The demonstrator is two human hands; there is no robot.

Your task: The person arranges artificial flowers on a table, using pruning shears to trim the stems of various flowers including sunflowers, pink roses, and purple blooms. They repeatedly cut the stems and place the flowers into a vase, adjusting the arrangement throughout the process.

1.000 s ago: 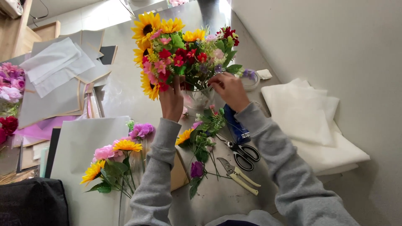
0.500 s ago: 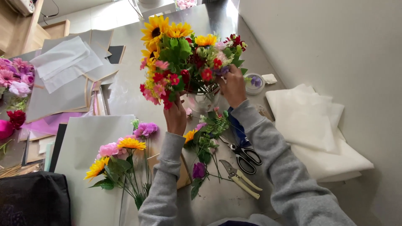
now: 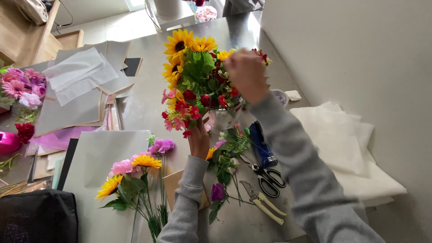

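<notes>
At the far left edge lies a cluster of pink flowers, and to its right sheets of wrapping paper spread over the grey table. Nearer, a loose bunch of sunflowers and pink blooms lies flat on a pale sheet, heads to the left and far side, stems running toward the near edge.

The bouquet stands at the middle of the table, held up off the surface. Its long axis runs roughly upright, tilted a little: the sunflower heads point up and to the far side, and the stems run down toward the near side. The left hand is below it and closed around the stem bundle, so the flower mass sits directly above and just beyond that grip. The right hand is up at the blooms on the bouquet's right side, touching the red and yellow heads; its fingers are curled in among them, and I cannot tell whether they pinch a single stem. The right hand is the one nearer the flower heads, the left nearer the stem ends.

Right of the left forearm lie cut greenery, black-handled scissors and cream-handled pruning shears. Further right, folded white cloths rest by the wall.
</notes>
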